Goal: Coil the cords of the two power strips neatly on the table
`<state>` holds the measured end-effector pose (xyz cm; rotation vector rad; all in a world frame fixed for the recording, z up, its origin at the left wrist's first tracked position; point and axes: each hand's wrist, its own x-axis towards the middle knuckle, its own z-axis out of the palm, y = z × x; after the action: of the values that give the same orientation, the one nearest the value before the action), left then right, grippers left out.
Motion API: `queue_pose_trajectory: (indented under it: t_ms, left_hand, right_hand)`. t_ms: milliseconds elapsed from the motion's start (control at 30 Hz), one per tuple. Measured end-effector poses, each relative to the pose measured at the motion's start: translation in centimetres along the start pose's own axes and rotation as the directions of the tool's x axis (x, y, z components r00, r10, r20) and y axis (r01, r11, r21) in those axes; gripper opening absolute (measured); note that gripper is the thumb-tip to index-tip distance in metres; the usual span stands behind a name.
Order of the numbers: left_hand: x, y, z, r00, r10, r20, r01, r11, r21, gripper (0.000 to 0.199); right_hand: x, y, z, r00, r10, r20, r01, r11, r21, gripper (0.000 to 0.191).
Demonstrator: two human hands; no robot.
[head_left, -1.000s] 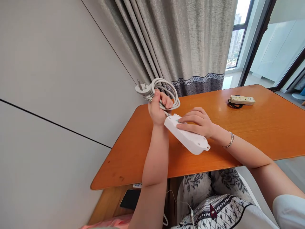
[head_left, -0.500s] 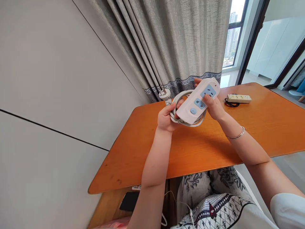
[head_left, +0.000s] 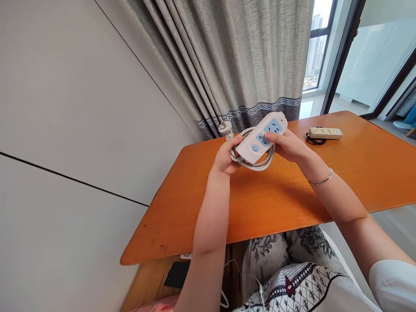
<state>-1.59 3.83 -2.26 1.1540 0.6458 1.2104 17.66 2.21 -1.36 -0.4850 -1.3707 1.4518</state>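
Note:
A white power strip [head_left: 247, 150] with light blue socket panels and a round blue button is held tilted above the orange table [head_left: 195, 195]. My left hand [head_left: 226, 157] is closed around its lower left end and the coiled white cord [head_left: 260, 166]. The white plug [head_left: 225, 127] sticks up beyond the left fingers. On the strip's right side my right hand [head_left: 287, 145] grips it, thumb on the middle socket panel and the other fingers mostly hidden beneath.
Another, cream power strip [head_left: 326, 133] with a black cord lies on the table at the back right. Behind the table hangs a grey curtain [head_left: 253, 56]. A dark phone [head_left: 176, 274] rests on a lower wooden surface at the left.
Both hands have shifted slightly left with the white strip. The right hand's fingers that showed behind the strip's top end are now hidden, and its wrist has turned a little.

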Motion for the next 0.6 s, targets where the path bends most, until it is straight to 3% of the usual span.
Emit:
queue_pose_trajectory:
  t_ms: [133, 267, 433, 600]
  left_hand:
    - [0.4, -0.2, -0.1, 0.998, -0.035, -0.047, 0.034, 0.999, -0.02, 0.028]
    - [1.0, -0.4, 0.1, 0.995, 0.036, -0.096, -0.043, 0.996, -0.081, 0.037]
    - [0.6, -1.1, 1.4, 0.993, 0.116, 0.02, -0.116, 0.993, 0.022, 0.06]
    - [0.2, -1.8, 2.3, 0.979, 0.193, 0.064, -0.201, 0.965, 0.167, 0.076]
  right_hand:
    - [0.2, 0.6, 0.7, 0.996, 0.008, -0.09, 0.001, 0.995, 0.101, 0.047]
    - [0.8, 1.3, 1.0, 0.972, -0.011, -0.235, 0.053, 0.983, 0.175, 0.047]
    - [1.9, 2.1, -0.3, 0.912, -0.098, -0.398, 0.192, 0.96, 0.202, 0.051]
    - [2.2, 1.8, -1.5, 0.911, -0.121, -0.394, 0.202, 0.965, 0.17, 0.052]
